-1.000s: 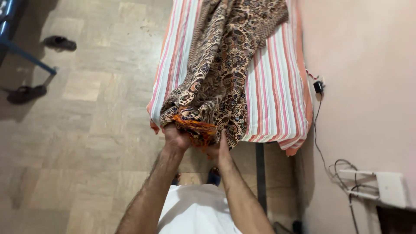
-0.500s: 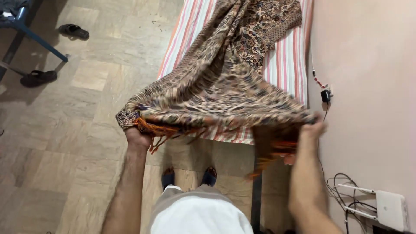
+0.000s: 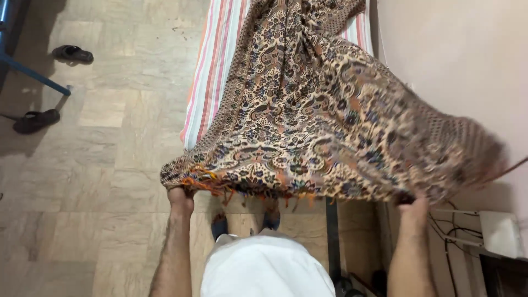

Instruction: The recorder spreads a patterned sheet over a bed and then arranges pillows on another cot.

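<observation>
At the foot of the striped bed (image 3: 212,66), the left hand (image 3: 180,198) and right hand (image 3: 413,206), now far apart, each gripped a fringed corner of the patterned shawl (image 3: 319,121), which had opened wide above the mattress.

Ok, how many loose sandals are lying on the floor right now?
2. One dark sandal lies at upper left; another sandal lies lower, near the left edge beside a blue leg. The patterned cloth may hide more.
</observation>
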